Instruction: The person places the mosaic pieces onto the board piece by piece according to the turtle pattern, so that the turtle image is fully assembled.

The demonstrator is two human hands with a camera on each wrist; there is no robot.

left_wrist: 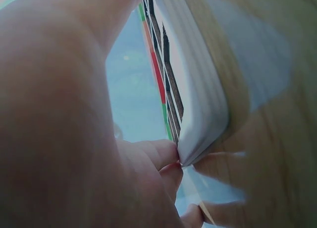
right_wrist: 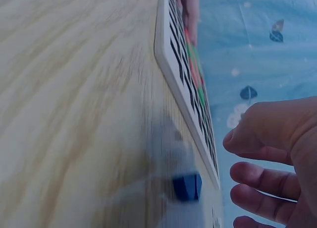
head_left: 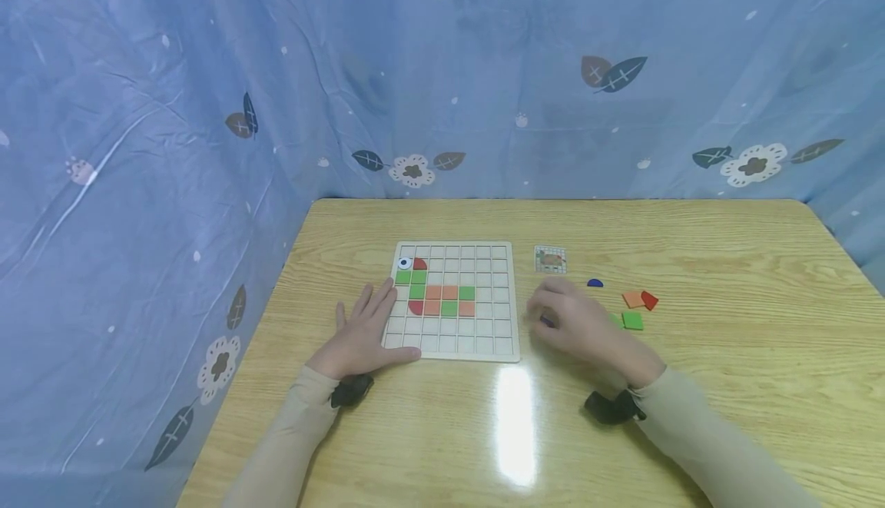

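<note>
My left hand (head_left: 359, 343) has its fingers spread at the left edge of a white grid board (head_left: 484, 339), the thumb by its near edge; in the left wrist view fingers (left_wrist: 156, 153) touch the board's corner. On the board lie an eye tile (head_left: 404, 263), red rounded pieces (head_left: 419, 263), and several green (head_left: 418, 291) and orange squares (head_left: 450, 292). Right of the board hovers my right hand (head_left: 577, 320), blurred. Its fingers are loosely bent and hold nothing in the right wrist view, where a dark blue piece (right_wrist: 187, 187) appears on the table beside them.
A small picture card (head_left: 550, 259) lies beyond my right hand. Farther right are a blue half-round piece (head_left: 594, 283), an orange square (head_left: 633, 299), a red piece (head_left: 649, 300) and green squares (head_left: 632, 320). A blue patterned curtain (head_left: 484, 70) hangs behind the wooden table (head_left: 726, 300).
</note>
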